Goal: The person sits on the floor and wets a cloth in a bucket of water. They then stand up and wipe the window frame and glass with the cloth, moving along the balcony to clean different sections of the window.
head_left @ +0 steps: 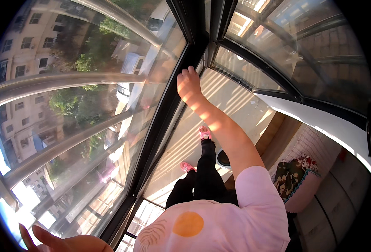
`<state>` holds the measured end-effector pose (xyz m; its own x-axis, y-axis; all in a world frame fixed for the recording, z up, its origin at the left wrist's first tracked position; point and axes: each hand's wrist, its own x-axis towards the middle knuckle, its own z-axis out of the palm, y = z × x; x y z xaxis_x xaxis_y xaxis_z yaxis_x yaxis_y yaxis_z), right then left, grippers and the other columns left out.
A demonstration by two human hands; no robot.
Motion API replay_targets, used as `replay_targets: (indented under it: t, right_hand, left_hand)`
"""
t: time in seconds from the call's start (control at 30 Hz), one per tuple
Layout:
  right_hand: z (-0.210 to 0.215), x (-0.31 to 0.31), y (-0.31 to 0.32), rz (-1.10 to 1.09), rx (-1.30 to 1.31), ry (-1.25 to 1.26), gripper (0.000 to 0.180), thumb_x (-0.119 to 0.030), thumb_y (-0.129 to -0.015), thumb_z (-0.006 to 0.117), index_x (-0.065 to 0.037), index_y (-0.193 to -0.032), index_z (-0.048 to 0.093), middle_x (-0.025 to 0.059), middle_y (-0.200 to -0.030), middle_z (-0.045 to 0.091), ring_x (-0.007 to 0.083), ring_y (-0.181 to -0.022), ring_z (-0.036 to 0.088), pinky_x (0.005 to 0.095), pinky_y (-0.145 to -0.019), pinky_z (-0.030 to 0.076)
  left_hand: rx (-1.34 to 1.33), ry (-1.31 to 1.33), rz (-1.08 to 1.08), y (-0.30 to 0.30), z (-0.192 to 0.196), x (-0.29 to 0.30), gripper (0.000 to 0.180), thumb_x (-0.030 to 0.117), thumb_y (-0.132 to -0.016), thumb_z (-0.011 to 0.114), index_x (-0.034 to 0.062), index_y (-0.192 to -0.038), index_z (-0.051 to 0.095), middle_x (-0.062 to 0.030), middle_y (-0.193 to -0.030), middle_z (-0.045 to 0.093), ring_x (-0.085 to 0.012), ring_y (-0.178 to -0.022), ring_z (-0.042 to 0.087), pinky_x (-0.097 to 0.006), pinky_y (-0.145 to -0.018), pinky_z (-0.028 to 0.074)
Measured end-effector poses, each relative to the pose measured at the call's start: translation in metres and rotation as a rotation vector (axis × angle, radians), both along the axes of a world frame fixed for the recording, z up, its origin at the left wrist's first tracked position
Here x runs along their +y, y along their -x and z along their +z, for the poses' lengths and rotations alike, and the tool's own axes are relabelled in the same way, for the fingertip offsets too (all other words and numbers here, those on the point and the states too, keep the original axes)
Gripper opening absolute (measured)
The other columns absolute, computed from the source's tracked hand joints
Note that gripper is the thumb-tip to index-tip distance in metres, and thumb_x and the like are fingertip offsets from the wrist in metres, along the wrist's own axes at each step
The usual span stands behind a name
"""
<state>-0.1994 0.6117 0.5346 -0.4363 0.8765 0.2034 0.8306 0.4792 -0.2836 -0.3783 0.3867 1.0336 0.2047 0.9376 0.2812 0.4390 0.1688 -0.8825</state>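
My right arm reaches up and forward. At its end my right hand (189,84) has its fingers curled closed against the black window frame (162,119), near the corner where two frames meet. Whatever lies under the fingertips is hidden. Low on the left, partly cut off by the picture's rim, my left hand (64,242) is open with its visible fingers apart. It is in front of the large glass pane (89,168), and nothing shows in it.
Outside the glass run thick metal bars (64,84), with buildings, trees and vehicles far below. Another framed window (294,54) stands at the right. A dark round-topped container (223,158) is by my legs on the sunlit floor (231,94). Patterned cloth (292,174) lies at the right.
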Motion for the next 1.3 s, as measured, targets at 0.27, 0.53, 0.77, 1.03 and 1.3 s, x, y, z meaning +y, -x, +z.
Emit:
replay_targets:
  t: [0.27, 0.53, 0.77, 1.03, 1.3]
  right_hand:
    - [-0.011, -0.061, 0.001, 0.107, 0.222, -0.053, 0.006, -0.013, -0.066, 0.058, -0.008, -0.065, 0.061, 0.0074, -0.078, 0.053, 0.0252, -0.089, 0.048, 0.0341, -0.071, 0.044]
    - [-0.003, -0.108, 0.024, 0.195, 0.168, -0.024, 0.005, -0.010, -0.066, 0.059, -0.005, -0.067, 0.060, 0.0077, -0.083, 0.052, 0.0263, -0.091, 0.047, 0.0350, -0.073, 0.044]
    - [0.001, -0.250, 0.075, 0.240, 0.106, 0.072, 0.013, -0.015, -0.072, 0.056, -0.006, -0.077, 0.065, 0.0074, -0.088, 0.051, 0.0260, -0.094, 0.043, 0.0347, -0.075, 0.037]
    - [-0.003, -0.302, 0.097, 0.217, 0.289, 0.155, 0.007, -0.011, -0.068, 0.058, -0.007, -0.072, 0.055, 0.0091, -0.080, 0.049, 0.0261, -0.087, 0.046, 0.0336, -0.074, 0.042]
    - [-0.007, -0.300, 0.107, 0.221, 0.049, 0.051, 0.004, -0.011, -0.069, 0.059, -0.010, -0.069, 0.062, 0.0082, -0.080, 0.054, 0.0263, -0.091, 0.046, 0.0357, -0.074, 0.041]
  left_hand:
    - [-0.556, 0.357, 0.182, -0.062, -0.060, -0.039, 0.017, 0.019, -0.084, 0.055, 0.0062, -0.094, 0.058, -0.0113, -0.114, 0.058, -0.0338, -0.118, 0.042, -0.054, -0.100, 0.027]
    - [-0.484, -0.013, -0.121, -0.011, -0.064, -0.152, 0.025, 0.018, -0.094, 0.039, 0.0040, -0.090, 0.060, -0.0130, -0.103, 0.062, -0.0429, -0.115, 0.048, -0.064, -0.102, 0.028]
    - [-0.370, -0.034, 0.076, 0.012, -0.055, -0.214, 0.029, 0.016, -0.094, 0.043, 0.0009, -0.118, 0.052, -0.0106, -0.099, 0.063, -0.0333, -0.105, 0.057, -0.051, -0.100, 0.037]
    - [-0.497, 0.190, -0.117, 0.022, -0.056, -0.279, 0.010, 0.007, -0.090, 0.051, 0.0022, -0.093, 0.060, -0.0131, -0.094, 0.065, -0.0402, -0.103, 0.058, -0.068, -0.100, 0.028]
    - [-0.701, 0.126, -0.062, 0.034, -0.086, -0.352, 0.011, 0.002, -0.088, 0.048, 0.0039, -0.097, 0.054, -0.0108, -0.092, 0.063, -0.0386, -0.102, 0.057, -0.073, -0.096, 0.030]
